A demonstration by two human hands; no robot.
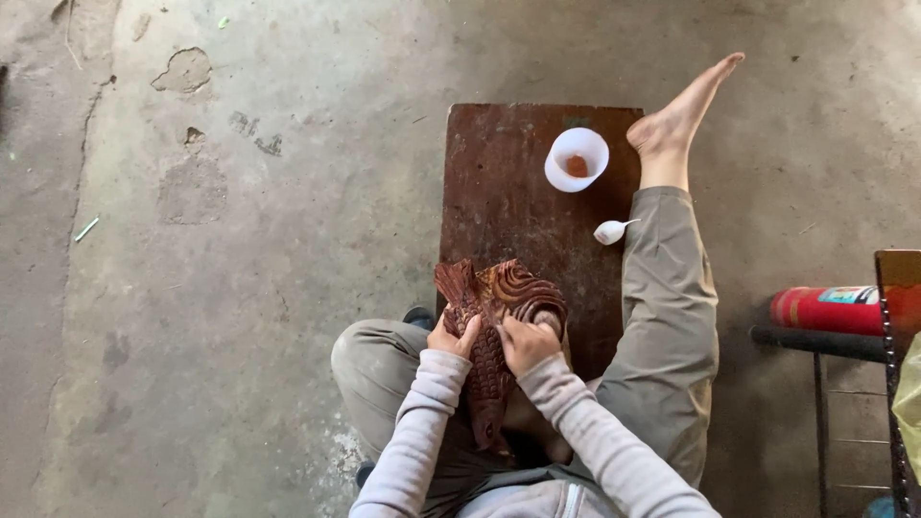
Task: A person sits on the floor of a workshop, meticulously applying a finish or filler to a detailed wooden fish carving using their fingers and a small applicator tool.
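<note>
Dark reddish wood carving, fish shape: scaled body, fanned tail, curled wave relief beside it. It sits across the person's lap, far end resting on the near edge of the board, head pointing toward the body. Left hand wraps the left side near the tail, fingers closed on the wood. Right hand is closed over the carving's right side, fingers curled on the wave part; can't tell if anything is under the palm. Likely solid, stiff, moderately heavy. Thin tail fin and wave crests look like the chip-prone spots, so grip belongs on the thick body, not the edges. Carved ridges give decent friction. Board is worn brown wood, flat, rectangular, low on a rough concrete floor. On it: white plastic cup with orange-brown stuff in the bottom, and a small white spoon near the right edge. Bare foot at the board's far right corner. Red cylinder on a metal rack at right.
</note>
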